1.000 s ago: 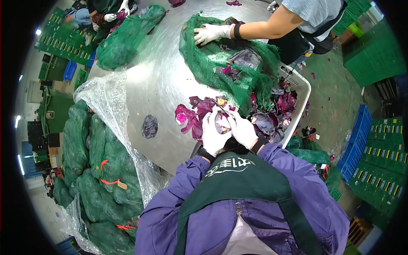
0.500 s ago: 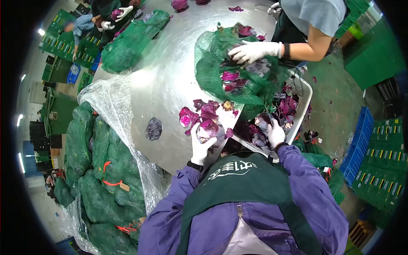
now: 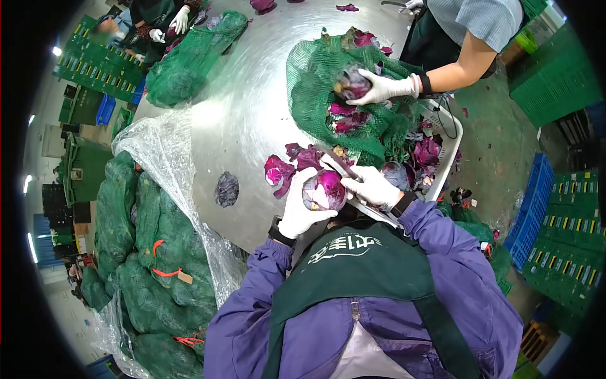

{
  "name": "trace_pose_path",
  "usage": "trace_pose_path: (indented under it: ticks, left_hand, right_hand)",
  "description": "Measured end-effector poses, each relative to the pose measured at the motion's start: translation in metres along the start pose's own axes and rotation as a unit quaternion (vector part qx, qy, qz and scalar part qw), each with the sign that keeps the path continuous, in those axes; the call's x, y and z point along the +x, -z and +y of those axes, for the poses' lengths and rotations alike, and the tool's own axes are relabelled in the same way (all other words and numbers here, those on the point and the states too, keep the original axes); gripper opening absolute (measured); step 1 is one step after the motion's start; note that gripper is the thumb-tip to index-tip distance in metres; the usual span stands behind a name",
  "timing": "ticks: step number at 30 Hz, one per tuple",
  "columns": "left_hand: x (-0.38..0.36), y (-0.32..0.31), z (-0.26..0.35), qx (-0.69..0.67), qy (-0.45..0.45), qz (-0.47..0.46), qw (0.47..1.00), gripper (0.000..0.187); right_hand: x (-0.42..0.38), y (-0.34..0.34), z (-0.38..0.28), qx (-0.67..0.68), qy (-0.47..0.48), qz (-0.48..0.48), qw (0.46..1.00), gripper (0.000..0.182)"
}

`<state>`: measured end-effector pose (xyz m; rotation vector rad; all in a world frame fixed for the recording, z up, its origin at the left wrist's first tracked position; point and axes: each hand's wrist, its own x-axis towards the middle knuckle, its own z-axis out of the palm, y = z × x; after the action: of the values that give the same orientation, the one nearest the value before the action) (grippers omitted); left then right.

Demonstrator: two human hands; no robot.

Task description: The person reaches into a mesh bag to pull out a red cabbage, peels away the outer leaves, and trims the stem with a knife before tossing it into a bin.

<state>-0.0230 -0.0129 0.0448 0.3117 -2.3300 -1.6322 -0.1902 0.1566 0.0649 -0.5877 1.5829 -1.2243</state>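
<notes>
One red cabbage [image 3: 324,190] sits clasped in left hand [image 3: 295,211]'s grip, right hand [image 3: 374,187] touching.

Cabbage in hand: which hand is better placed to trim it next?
Right, probably. The right hand holds a knife with its blade at the cabbage, while the left hand cups that cabbage from below over the table.

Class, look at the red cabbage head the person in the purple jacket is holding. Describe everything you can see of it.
The red cabbage head is round, glossy purple with a paler patch where leaves seem stripped. It is held just above the steel table's near edge. The gloved left hand cups it from below and the side; the gloved right hand meets its right side, holding a knife. Loose purple leaves lie just behind it. Its underside is hidden.
</notes>
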Motion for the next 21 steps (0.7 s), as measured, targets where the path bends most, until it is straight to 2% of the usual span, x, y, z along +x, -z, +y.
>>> trace_pose_path:
  ticks: [2,3,5,6,7,9,10,11,13,15,16,18,19,21]
  left_hand:
    - [-0.001,-0.001,0.005,-0.017,0.015,-0.016,1.000,0.101]
    - [-0.004,-0.005,0.004,-0.017,0.015,-0.016,1.000,0.101]
    - [-0.010,-0.013,0.004,-0.134,0.068,-0.032,0.988,0.103]
    - [-0.011,-0.015,0.004,-0.191,0.093,-0.038,0.976,0.104]
    - [-0.014,-0.015,0.005,-0.190,0.093,-0.039,0.977,0.104]
    - [-0.016,-0.015,0.006,-0.260,0.056,0.070,0.961,0.104]
    - [-0.015,-0.011,0.005,-0.245,0.038,0.076,0.966,0.103]
    - [-0.013,-0.008,0.023,-0.264,0.064,0.078,0.959,0.104]
    - [-0.009,0.001,0.026,-0.115,0.043,0.038,0.992,0.104]
    - [-0.010,0.001,0.016,-0.081,0.037,0.030,0.996,0.104]
    - [-0.010,0.001,0.015,-0.099,0.034,0.041,0.994,0.104]
    - [-0.009,0.002,0.018,-0.096,0.018,0.050,0.994,0.103]
    - [-0.011,0.001,0.018,-0.095,0.017,0.050,0.994,0.103]
    - [-0.014,-0.002,0.015,-0.072,0.015,0.034,0.997,0.102]
  right_hand:
    - [0.004,-0.007,0.023,-0.076,0.122,0.047,0.989,0.016]
    - [0.010,-0.005,0.033,-0.076,0.122,0.047,0.989,0.016]
    - [0.018,0.005,0.055,-0.218,0.179,0.136,0.950,0.017]
    - [0.023,0.009,0.067,-0.194,0.154,0.182,0.952,0.017]
    - [0.018,0.018,0.081,-0.161,0.114,0.216,0.956,0.014]
    - [0.007,0.038,0.081,-0.191,0.006,0.273,0.943,0.019]
    - [0.010,0.039,0.081,-0.194,0.007,0.270,0.943,0.019]
    - [0.008,0.031,0.065,-0.136,0.027,0.233,0.963,0.025]
    - [-0.010,0.002,0.001,-0.054,0.057,0.144,0.986,0.040]
    - [0.002,-0.028,0.003,0.006,0.192,0.119,0.974,0.038]
    - [0.001,-0.026,0.004,0.006,0.195,0.123,0.973,0.038]
    - [-0.003,-0.022,0.002,0.161,0.071,0.053,0.983,0.038]
    - [-0.001,-0.023,0.007,0.161,0.073,0.053,0.983,0.038]
    - [0.005,-0.025,0.024,0.118,0.145,0.072,0.980,0.036]
